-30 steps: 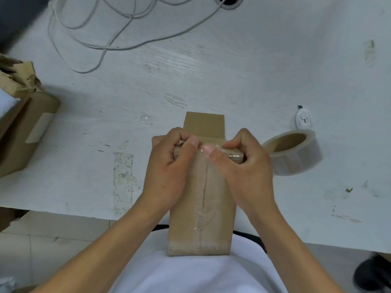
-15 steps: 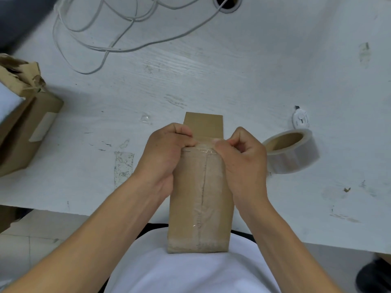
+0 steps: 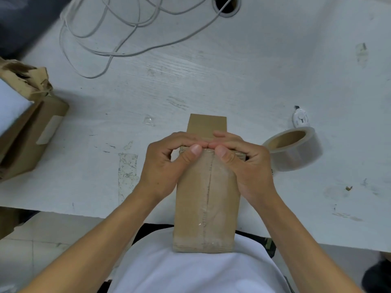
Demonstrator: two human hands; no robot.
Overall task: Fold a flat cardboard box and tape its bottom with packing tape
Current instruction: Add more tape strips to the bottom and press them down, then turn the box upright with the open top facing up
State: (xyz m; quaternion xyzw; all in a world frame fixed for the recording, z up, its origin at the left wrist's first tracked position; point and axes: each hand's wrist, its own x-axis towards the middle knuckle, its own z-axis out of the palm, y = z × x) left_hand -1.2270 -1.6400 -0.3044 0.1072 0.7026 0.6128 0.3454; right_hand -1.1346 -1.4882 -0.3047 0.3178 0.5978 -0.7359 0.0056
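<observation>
A small brown cardboard box (image 3: 206, 208) stands at the table's near edge, its near end resting against my white shirt. Clear tape runs along its centre seam. One flap (image 3: 207, 125) sticks out flat beyond its far end. My left hand (image 3: 169, 163) and my right hand (image 3: 243, 163) both grip the far end of the box, thumbs pressed side by side on the taped top edge, fingers curled over the far side. A roll of clear packing tape (image 3: 294, 151) stands on its edge just right of my right hand.
A white table (image 3: 232, 81) carries loose white cables (image 3: 118, 39) at the back and a cable hole (image 3: 226, 5). A torn cardboard box (image 3: 27, 132) sits at the left edge. A small white round object (image 3: 300, 119) lies behind the tape roll.
My thumbs have slid from the box's sides back to the middle of the far top edge, and they now meet there. The box has stayed in place.
</observation>
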